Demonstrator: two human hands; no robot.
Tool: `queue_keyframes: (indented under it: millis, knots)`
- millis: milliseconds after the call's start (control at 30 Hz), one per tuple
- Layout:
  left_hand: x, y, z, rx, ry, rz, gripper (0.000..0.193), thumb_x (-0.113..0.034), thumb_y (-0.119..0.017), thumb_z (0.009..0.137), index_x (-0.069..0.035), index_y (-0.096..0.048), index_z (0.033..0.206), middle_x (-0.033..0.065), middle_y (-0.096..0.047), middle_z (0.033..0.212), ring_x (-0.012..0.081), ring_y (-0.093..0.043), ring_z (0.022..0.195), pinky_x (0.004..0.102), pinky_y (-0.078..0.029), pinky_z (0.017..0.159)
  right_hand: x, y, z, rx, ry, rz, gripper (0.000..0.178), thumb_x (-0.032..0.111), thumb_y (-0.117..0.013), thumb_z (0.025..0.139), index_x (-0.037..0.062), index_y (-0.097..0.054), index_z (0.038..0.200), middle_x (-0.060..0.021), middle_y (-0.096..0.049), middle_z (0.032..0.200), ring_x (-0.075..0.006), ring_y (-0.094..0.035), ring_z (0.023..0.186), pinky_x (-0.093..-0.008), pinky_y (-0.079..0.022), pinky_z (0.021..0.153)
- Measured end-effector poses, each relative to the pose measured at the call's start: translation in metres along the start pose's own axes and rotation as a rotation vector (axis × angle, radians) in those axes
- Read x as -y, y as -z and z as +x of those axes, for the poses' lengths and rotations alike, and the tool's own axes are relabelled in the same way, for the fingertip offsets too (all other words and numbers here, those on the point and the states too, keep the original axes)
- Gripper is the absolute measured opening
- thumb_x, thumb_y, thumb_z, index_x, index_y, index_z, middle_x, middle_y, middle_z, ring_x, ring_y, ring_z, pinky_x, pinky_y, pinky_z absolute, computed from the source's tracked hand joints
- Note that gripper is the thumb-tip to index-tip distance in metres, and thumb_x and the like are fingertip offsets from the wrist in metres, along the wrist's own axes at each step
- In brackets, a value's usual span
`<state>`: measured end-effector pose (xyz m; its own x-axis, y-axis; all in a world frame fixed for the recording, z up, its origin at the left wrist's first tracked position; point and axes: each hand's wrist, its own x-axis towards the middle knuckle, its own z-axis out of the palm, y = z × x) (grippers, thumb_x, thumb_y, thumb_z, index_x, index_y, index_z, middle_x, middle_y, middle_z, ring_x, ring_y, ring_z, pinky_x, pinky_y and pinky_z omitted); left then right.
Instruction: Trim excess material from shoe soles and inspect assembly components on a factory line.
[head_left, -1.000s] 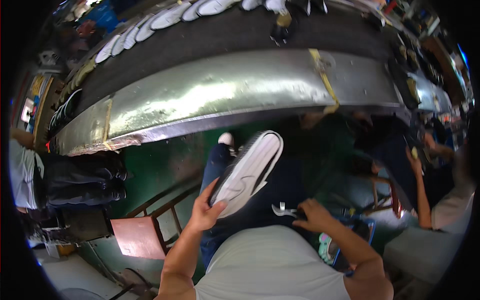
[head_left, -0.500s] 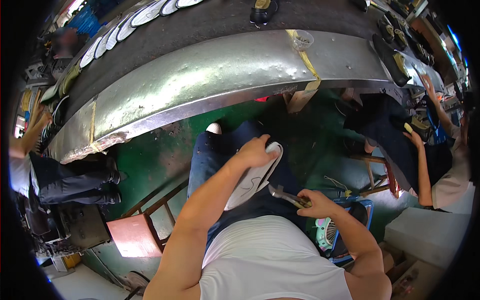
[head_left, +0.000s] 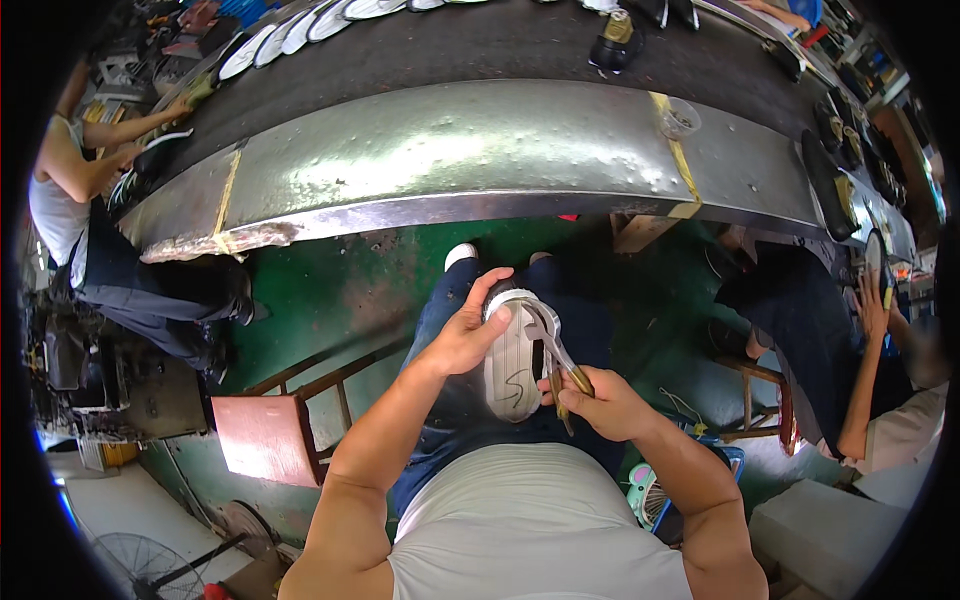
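Note:
Over my lap, my left hand [head_left: 468, 335] grips a shoe [head_left: 506, 378] near its far end, thumb on top and fingers around the far side. Its pale underside faces up and carries a dark curved pen mark; the edge around the far end is white. My right hand [head_left: 605, 405] is closed around the handles of metal pincers [head_left: 557, 345], their handles brownish-yellow. The head of the pincers lies against the right edge of the shoe near its far end. Whether the jaws bite on the edge is too small to tell.
A long bench with a metal front [head_left: 400, 150] curves ahead, bearing a dark belt [head_left: 450, 50], white soles [head_left: 325, 22], a dark shoe [head_left: 615, 45] and a clear cup [head_left: 680, 118]. Co-workers sit at left [head_left: 75, 170] and right [head_left: 860, 390]. A pinkish stool [head_left: 262, 440] stands left.
The shoe has turned more upright and my left hand has shifted to its far left side. My right hand has brought the pincers up against the shoe. My view has shifted left.

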<state>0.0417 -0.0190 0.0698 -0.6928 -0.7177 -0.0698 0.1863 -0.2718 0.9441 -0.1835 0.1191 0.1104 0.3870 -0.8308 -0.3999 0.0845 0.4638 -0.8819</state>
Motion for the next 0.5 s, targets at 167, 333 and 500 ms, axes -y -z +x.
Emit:
queue_keyframes:
  millis: [167,333,500]
  knots:
    - [-0.012,0.011,-0.016,-0.087,0.044,0.305,0.055,-0.028,-0.051,0.106,-0.011,-0.027,0.152,0.0077,-0.056,0.129,0.0158,-0.049,0.118,0.0318,-0.039,0.105,0.027,-0.009,0.021,0.077,-0.186,0.223,0.036,0.024,-0.056,0.102,0.0007,-0.053,0.13,-0.01,-0.064,0.113,-0.0174,-0.063,0.105,-0.0357,-0.052,0.091]
    - [0.002,0.029,-0.02,-0.206,0.077,0.25,0.049,-0.023,-0.055,0.104,-0.01,-0.037,0.148,0.0074,-0.058,0.127,0.0147,-0.052,0.115,0.0306,-0.041,0.103,0.039,-0.011,0.047,0.079,-0.329,0.113,0.029,0.023,-0.055,0.103,0.0007,-0.057,0.122,-0.0089,-0.066,0.105,-0.016,-0.066,0.093,-0.0361,-0.055,0.078]
    - [0.021,0.049,-0.019,-0.331,0.032,0.076,0.046,-0.016,-0.06,0.101,-0.01,-0.045,0.144,0.0038,-0.059,0.118,0.0108,-0.053,0.109,0.0282,-0.042,0.099,-0.008,-0.008,0.088,-0.19,0.199,-0.876,0.024,0.017,-0.059,0.097,-0.0038,-0.059,0.109,-0.0197,-0.067,0.091,-0.0345,-0.067,0.081,-0.0418,-0.053,0.074]
